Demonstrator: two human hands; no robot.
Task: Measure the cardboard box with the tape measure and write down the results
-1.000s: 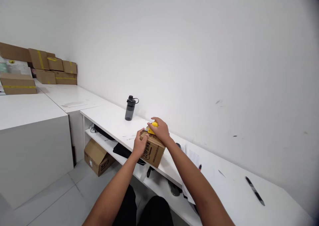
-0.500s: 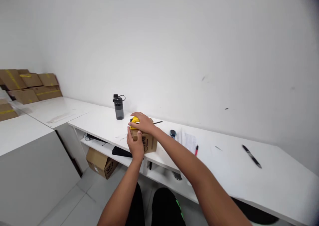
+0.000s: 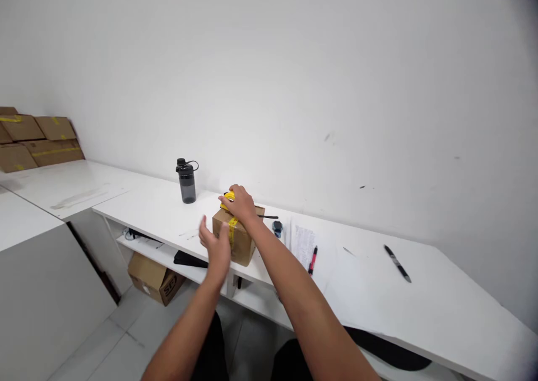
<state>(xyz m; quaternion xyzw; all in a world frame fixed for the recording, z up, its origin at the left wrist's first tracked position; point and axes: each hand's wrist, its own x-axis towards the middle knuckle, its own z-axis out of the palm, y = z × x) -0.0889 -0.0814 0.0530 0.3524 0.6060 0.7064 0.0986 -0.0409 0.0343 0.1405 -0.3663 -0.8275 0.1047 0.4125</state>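
Note:
A small brown cardboard box (image 3: 242, 246) sits on the white table, with a strip of yellow tape (image 3: 232, 228) running down its near side. My right hand (image 3: 242, 203) is wrapped round a roll of yellow tape (image 3: 228, 198) above the top of the box. At the box's left front, my left hand (image 3: 216, 248) has its fingers spread and holds nothing; whether it touches the cardboard I cannot tell. Behind my right wrist a thin black stick-like thing (image 3: 269, 217) pokes out by the box.
A dark water bottle (image 3: 188, 185) stands left of the box. To the right lie a watch (image 3: 277, 228), a written sheet (image 3: 303, 244), a red pen (image 3: 312, 260) and a black pen (image 3: 397, 263). Several taped cartons (image 3: 54, 152) are stacked far left; an opened carton (image 3: 155, 277) sits below the table.
The box has turned: its printed side faced me before, now a taped side does. My left hand has opened away from it. My right hand keeps the tape roll. The view has shifted right.

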